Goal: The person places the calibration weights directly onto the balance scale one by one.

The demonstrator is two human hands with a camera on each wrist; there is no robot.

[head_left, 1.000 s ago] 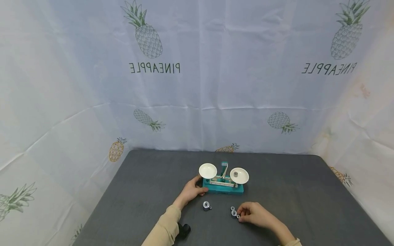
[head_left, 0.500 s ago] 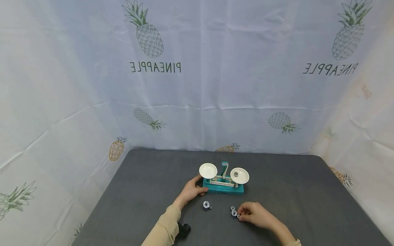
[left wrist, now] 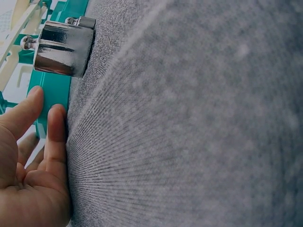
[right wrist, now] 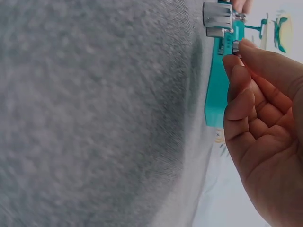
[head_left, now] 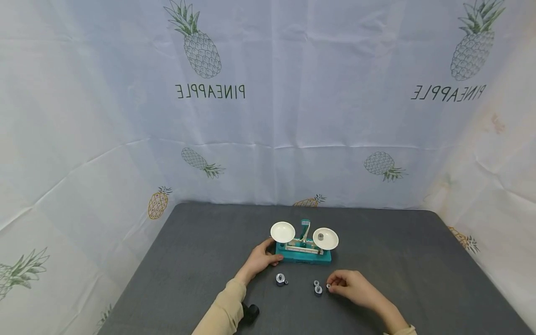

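Observation:
A teal balance scale (head_left: pixel 303 257) with two white pans stands on the dark table. At the left end of its base, my left hand (head_left: pixel 259 259) grips it; the left wrist view shows the thumb on the teal base (left wrist: pixel 54 90). A small weight sits in the right pan (head_left: pixel 331 239). Between thumb and fingertips, my right hand (head_left: pixel 353 289) pinches a small metal weight (right wrist: pixel 236 46). Just left of that hand are a medium weight (head_left: pixel 318 290) and a small one (head_left: pixel 316 283). A large chrome weight (head_left: pixel 280 279) and a tiny one (head_left: pixel 286 282) stand before the scale.
A black object (head_left: pixel 252 312) with a rounded end lies by the left forearm, partly hidden by the sleeve. White cloth (head_left: pixel 272 116) printed with pineapples hangs behind and beside the dark table (head_left: pixel 389 251).
My right hand has lifted the small weight away from the two beside it, moving slightly right and up in the head view. The left hand and scale have stayed put.

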